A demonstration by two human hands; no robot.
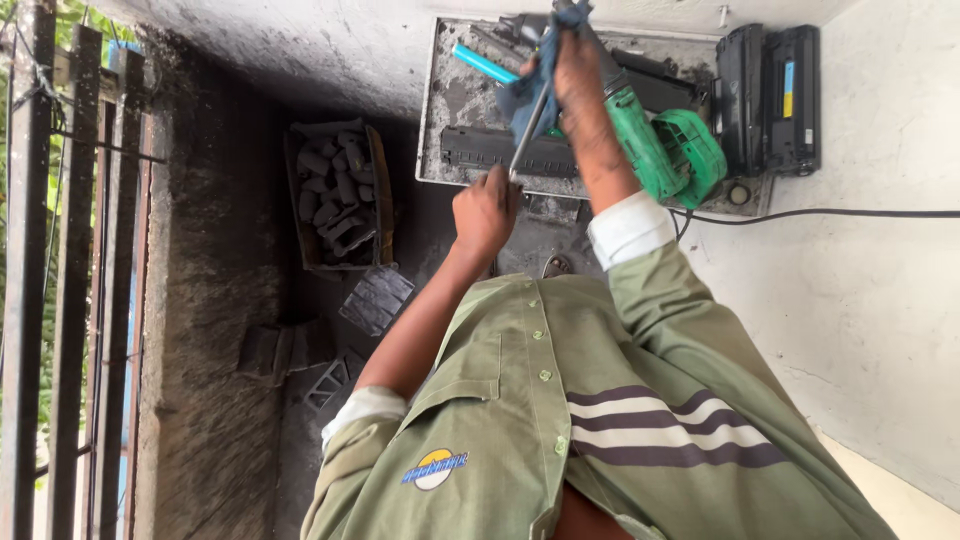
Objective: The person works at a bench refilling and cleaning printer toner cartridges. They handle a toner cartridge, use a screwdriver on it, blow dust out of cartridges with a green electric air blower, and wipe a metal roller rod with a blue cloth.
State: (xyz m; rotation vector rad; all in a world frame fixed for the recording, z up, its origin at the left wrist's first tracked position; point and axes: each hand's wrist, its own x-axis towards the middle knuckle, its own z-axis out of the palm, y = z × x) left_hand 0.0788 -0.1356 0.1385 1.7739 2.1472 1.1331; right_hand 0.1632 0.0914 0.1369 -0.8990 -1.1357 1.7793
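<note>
My left hand [485, 212] is closed around the lower end of a thin metal rod [529, 128]. The rod slants up to my right hand [577, 72], which grips it through a blue cloth [545, 60]. Both hands hover over a shallow grey tray [437, 120] dusted with black powder. In the tray lie a long black cartridge part [490, 150] and a bright blue roller [482, 63]. A green electric blower [668, 150] rests at the tray's right side, just beside my right forearm.
Two black toner cartridges [770, 95] stand right of the tray. A black cable [830, 213] runs across the pale floor. A box of dark parts [338, 190] sits on the sooty ground to the left, with loose black pieces [375, 298] below it. Metal railing bars [70, 270] line the left edge.
</note>
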